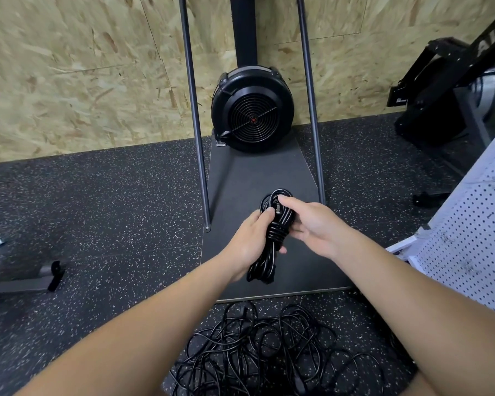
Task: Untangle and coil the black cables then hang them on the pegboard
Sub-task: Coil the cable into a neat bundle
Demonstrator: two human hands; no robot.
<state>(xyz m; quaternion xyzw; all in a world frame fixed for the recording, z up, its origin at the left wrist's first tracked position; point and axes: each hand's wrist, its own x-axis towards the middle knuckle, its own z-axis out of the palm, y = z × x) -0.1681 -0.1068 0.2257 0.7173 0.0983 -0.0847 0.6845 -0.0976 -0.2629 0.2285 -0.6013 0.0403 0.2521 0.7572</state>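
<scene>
Both hands on one coiled black cable, held above the dark base plate.

Left hand [250, 238] grips the coiled cable [275, 232] round its wrapped middle, fingers curled about the bundle; loops stick out above the fist and hang below it. Right hand [312, 224] touches the coil's upper part from the right, thumb over the top near the plug end; whether it pinches, cannot tell. Below both forearms, nearer the person, a tangled pile of black cables [272, 350] lies on the speckled floor [97, 224]. White pegboard [475, 247] stands right of the right hand. Beyond the hands, a black fan housing [252, 112] sits against the chipboard wall [83, 67].
</scene>
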